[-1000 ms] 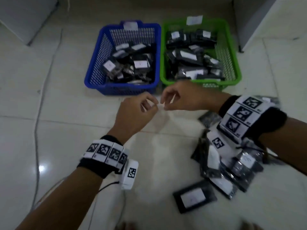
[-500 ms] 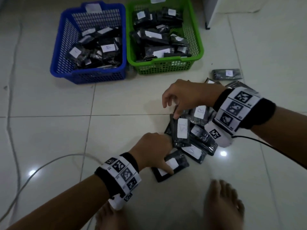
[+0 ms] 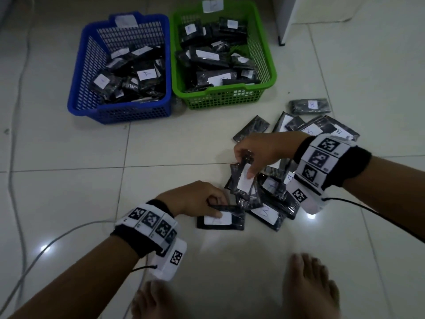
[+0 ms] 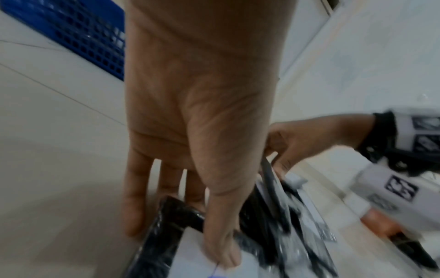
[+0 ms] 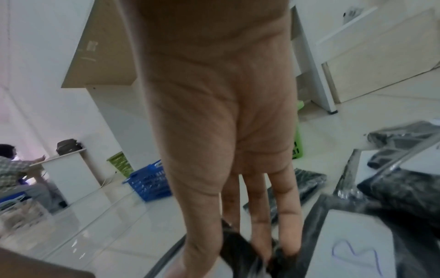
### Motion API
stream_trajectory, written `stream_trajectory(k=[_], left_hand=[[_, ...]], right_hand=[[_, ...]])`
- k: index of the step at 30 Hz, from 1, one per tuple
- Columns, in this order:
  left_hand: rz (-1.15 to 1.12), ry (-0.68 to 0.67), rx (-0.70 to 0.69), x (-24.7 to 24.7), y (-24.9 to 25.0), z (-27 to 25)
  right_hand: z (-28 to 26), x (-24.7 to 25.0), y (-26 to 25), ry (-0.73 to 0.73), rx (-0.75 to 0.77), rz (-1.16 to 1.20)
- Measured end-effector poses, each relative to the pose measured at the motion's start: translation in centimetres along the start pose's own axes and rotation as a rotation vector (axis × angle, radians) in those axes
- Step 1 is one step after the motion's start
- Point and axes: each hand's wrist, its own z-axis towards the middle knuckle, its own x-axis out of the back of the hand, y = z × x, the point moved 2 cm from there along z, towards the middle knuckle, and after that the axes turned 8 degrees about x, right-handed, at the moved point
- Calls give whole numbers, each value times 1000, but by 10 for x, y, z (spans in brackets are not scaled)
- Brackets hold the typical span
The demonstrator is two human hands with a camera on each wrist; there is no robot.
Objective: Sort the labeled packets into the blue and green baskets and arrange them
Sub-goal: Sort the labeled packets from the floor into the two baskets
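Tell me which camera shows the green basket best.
The head view: the whole green basket shows from above, with packets inside and a paper tag on its far rim. The right wrist view catches only a green sliver behind the hand. The left wrist view shows none of it.

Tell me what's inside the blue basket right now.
The blue basket holds a loose heap of black packets with white labels; one label reads A. The other labels are too blurred to read, and whatever lies beneath the top layer is covered.
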Motion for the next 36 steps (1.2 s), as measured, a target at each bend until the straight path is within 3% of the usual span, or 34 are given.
stream_trajectory(k=[6,12,16,21,25,27,31,34,36], left_hand=[[-119,15,55,65,-23,-13],[-513,195,247,124,-32,-50],[-746,531,207,155,-38,-70],[-1026,951,3,179,-45,-71],[-900,1233,-19,209,-52,-49],[-901,1284,14,230,-57,-34],[-803,1244,126,258,-69,-7],[-531,1414,151,256,-71,-8],[-350,1488,82,246,-64,-10]], right_hand=[[-11,45,4,152,-40,211],[-10,77,5,639,-59,721],[9,78,-1,852,-58,1030],[27,75,0,1031,-10,1153],[36,76,0,1134,-6,1153],[39,78,0,1166,0,1168],[45,95,2,1257,14,1158],[54,119,9,1361,-14,1110],[64,133,19,1415,-74,1079]])
